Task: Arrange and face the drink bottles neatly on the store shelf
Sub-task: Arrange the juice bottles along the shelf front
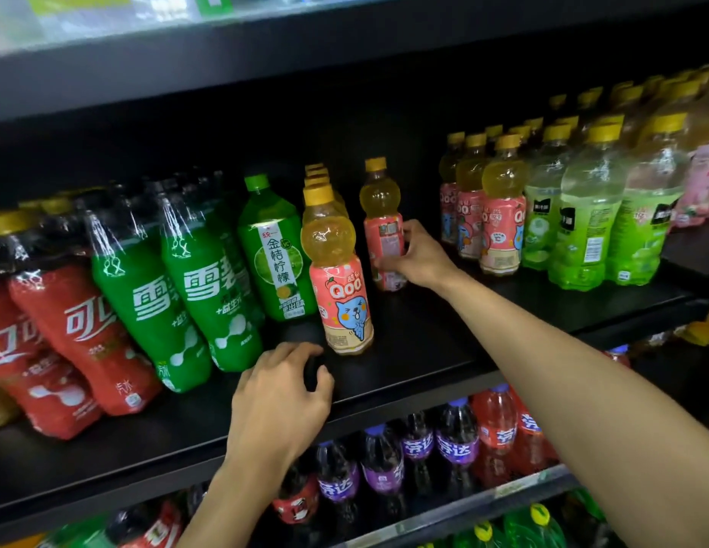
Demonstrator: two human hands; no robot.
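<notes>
A pink-labelled Qoo bottle (382, 219) with a yellow cap stands alone at mid shelf, its back label towards me. My right hand (418, 257) grips it round the label from the right. A row of Qoo bottles (339, 267) stands just to its left, the front one facing me. My left hand (283, 397) hovers with loosely curled fingers over the front edge of the black shelf (424, 350), below that row, holding nothing.
Left of the row stand a green citrus-tea bottle (272, 251), green Sprite bottles (202, 294) and red Coca-Cola bottles (80, 342). More Qoo bottles (499, 215) and green juice bottles (582, 223) fill the right. Fanta bottles (455, 441) sit below.
</notes>
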